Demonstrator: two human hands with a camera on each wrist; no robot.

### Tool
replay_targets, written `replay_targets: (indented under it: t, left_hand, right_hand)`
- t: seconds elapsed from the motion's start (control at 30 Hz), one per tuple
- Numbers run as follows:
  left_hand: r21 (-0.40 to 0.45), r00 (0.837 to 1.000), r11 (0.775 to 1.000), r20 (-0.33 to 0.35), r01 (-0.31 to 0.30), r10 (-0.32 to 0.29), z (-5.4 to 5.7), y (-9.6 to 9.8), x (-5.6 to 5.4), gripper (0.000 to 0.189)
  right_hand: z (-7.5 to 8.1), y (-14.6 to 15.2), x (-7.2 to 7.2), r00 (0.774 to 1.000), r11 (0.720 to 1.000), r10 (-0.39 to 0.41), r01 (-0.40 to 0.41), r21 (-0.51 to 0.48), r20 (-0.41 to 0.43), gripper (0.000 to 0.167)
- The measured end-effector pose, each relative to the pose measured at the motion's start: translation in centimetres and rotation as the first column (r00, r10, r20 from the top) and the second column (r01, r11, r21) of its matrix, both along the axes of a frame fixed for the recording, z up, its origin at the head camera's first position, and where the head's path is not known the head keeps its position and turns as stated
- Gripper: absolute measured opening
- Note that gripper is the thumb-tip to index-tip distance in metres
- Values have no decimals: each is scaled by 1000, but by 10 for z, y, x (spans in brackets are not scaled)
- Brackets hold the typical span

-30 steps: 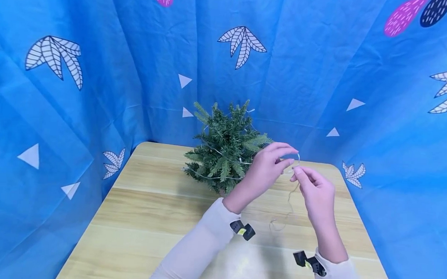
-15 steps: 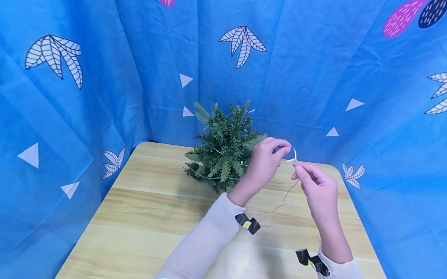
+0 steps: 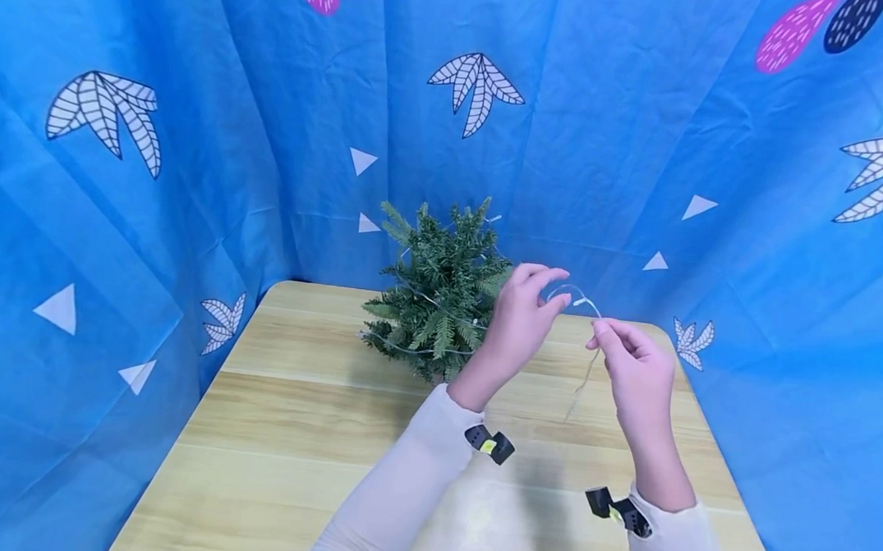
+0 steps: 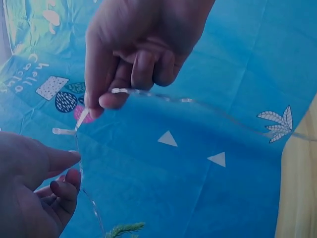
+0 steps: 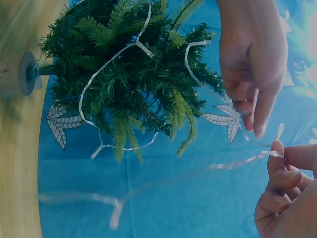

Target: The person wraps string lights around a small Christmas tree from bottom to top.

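A small artificial Christmas tree [image 3: 441, 292] stands on the table, a clear-wired string of fairy lights [image 3: 588, 302] wound around it. My right hand [image 3: 640, 383] pinches the fairy lights between thumb and forefinger, right of the tree. From that pinch a loose tail of wire hangs toward the table; small white bulbs show along it in the right wrist view. My left hand [image 3: 520, 328] is beside the tree, thumb and forefinger apart. The wire passes close by these fingers, as the left wrist view also shows. The left forearm and hand hide part of the tree's right side.
A light wooden table [image 3: 294, 433] with rounded corners lies under both arms. Blue patterned curtain [image 3: 603, 135] hangs behind and along both sides. The tree's round base [image 5: 20, 74] shows in the right wrist view.
My right hand has drifted a little to the right with the fairy lights. My left thumb and forefinger, pinching the wire half a second ago, have parted; the dangling tail has swung.
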State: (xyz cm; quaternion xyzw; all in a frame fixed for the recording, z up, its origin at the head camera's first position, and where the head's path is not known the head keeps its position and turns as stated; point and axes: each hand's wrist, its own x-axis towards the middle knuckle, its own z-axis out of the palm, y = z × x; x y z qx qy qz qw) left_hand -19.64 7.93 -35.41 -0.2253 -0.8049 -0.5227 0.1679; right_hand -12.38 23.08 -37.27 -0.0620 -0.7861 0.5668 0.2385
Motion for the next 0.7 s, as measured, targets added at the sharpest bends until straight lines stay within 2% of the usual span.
replay_targets:
  t: [0.13,0.23,0.47,0.57,0.7]
  left_hand:
    - [-37,998,998,-25,56,-57,1,-3,6,33]
    - [-45,997,997,-35,69,-71,3,-3,9,32]
    - [8,997,999,-65,40,-40,9,-3,2,18]
    - [39,999,999,-45,18,-17,12,-5,-3,16]
    - [89,1000,996,-2,-12,12,16,-7,-8,15]
  right_hand:
    - [2,-1,-6,1000,1000,-11,11,5,-27,30]
    - [4,-3,-11,999,1000,-12,13,5,-33,30]
    - [5,-12,-14,998,999,20,-18,34,-55,30]
    - [5,-14,-13,998,998,47,-45,37,-43,32]
    - [4,-15,-10,996,995,83,-84,56,25,35]
